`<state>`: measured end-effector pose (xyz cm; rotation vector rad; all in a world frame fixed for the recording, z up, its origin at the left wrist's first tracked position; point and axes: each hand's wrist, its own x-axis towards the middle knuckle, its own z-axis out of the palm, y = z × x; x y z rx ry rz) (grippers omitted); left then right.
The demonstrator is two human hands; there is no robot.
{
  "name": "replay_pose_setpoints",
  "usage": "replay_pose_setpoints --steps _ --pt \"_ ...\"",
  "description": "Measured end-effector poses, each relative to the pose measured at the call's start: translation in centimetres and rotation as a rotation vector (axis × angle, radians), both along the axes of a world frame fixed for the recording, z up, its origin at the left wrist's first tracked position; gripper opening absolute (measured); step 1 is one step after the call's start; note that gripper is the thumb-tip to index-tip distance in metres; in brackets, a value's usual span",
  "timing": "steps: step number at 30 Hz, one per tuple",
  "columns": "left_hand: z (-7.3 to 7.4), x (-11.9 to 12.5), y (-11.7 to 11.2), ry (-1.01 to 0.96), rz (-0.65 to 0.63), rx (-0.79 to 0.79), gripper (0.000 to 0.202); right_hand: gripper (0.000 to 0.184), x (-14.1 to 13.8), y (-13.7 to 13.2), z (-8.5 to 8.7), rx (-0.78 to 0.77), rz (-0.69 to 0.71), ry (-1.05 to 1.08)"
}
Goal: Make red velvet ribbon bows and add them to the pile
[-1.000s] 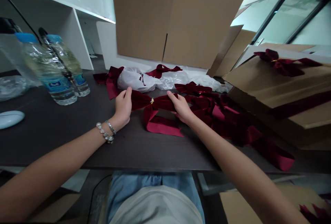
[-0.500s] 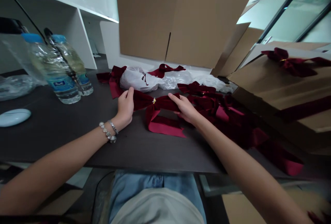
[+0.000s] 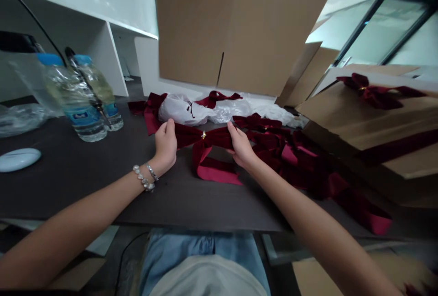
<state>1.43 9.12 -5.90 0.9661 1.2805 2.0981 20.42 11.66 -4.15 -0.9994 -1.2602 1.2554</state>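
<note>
A dark red velvet bow (image 3: 216, 137) with a small gold-coloured piece at its centre is stretched between my two hands, just above the dark tabletop. My left hand (image 3: 166, 144) grips its left loop, thumb on top. On the right loop, my right hand (image 3: 241, 145) is closed with the thumb in front and the fingers mostly hidden behind. The bow's ribbon tail (image 3: 219, 175) hangs down and curls toward the right. Right of my right hand lies a pile of similar red bows (image 3: 301, 159). Another red bow (image 3: 150, 109) lies behind my left hand.
White plastic bags (image 3: 185, 110) lie along the back, before a tall cardboard sheet (image 3: 239, 27). Two shrink-wrapped water bottles (image 3: 82, 118) and a white mouse (image 3: 19, 159) are at left on the dark table (image 3: 102, 182). A cardboard box (image 3: 383, 122) with red bows stands at right.
My right hand has shifted slightly on the right loop and its thumb now points more upward. The bow stays held between both hands. The whole view has tilted a little.
</note>
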Motion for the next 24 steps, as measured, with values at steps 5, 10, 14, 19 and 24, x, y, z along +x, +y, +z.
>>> replay_pose_setpoints --steps 5,10,14,19,24 --pt "0.0 0.1 -0.2 0.011 -0.025 0.013 0.042 0.048 0.1 0.1 -0.2 -0.019 0.005 -0.021" --pt "0.1 0.0 -0.2 0.019 -0.007 0.004 0.045 0.051 0.1 0.4 -0.1 -0.031 -0.003 -0.020" --pt "0.2 0.0 -0.1 0.005 -0.006 0.015 0.043 0.049 0.2 0.3 -0.1 -0.037 0.015 0.021" --pt "-0.2 0.0 0.1 -0.029 -0.018 0.009 0.039 0.049 0.4 0.3 -0.3 -0.068 0.051 0.014" --pt "2.4 0.3 -1.2 -0.035 -0.025 0.073 0.037 0.051 0.4 -0.3 2.1 0.036 0.053 -0.085"
